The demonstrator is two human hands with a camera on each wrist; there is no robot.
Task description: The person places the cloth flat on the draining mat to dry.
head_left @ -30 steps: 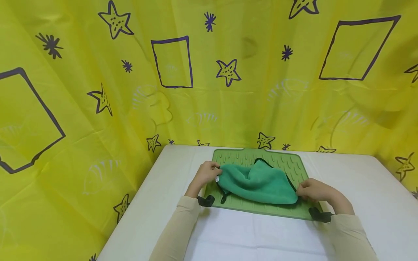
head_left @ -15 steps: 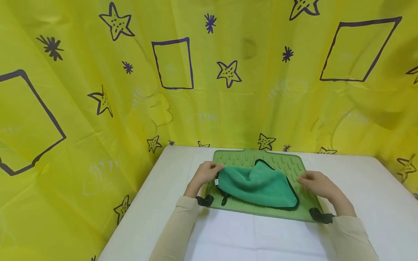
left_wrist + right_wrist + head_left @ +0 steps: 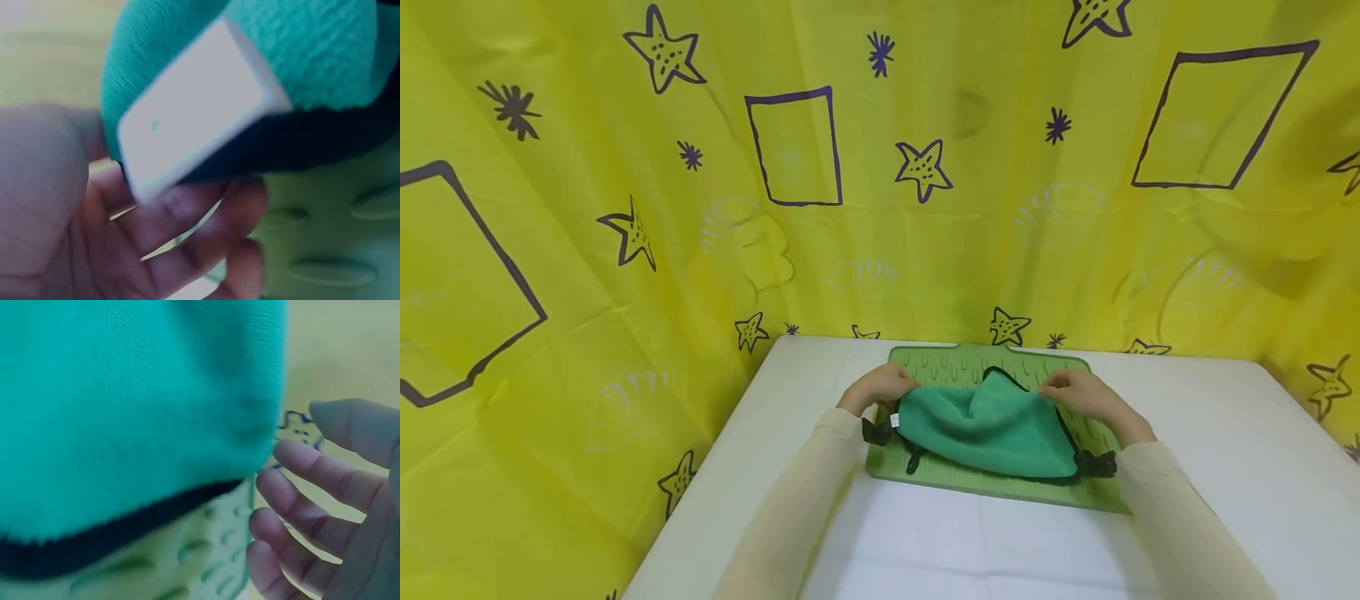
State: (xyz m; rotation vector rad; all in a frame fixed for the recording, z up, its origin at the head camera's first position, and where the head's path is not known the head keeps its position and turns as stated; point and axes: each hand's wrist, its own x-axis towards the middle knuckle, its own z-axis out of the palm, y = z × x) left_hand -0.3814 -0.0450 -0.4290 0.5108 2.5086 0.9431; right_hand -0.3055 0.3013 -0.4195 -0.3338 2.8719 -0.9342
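A green cloth (image 3: 988, 429) with black edging lies folded on the ribbed green mat (image 3: 943, 368). My left hand (image 3: 880, 387) pinches its upper left corner, beside a white label (image 3: 197, 112) that sticks out from the edging. In the left wrist view the thumb is partly hidden by the fabric, with the fingers underneath. At the cloth's upper right fold hovers my right hand (image 3: 1088, 398). The right wrist view shows its thumb and fingers apart, the fingertips (image 3: 289, 453) close beside the folded edge with nothing between them.
The mat lies on a white-covered table (image 3: 925, 533). A yellow curtain (image 3: 880, 233) with dark stars and frames stands behind and to the left. A black loop (image 3: 914, 461) hangs from the cloth's lower left.
My right hand let go of the cloth's lower right corner, then moved up and left to the upper right fold. The left hand stays at the left corner; its wrist has risen slightly.
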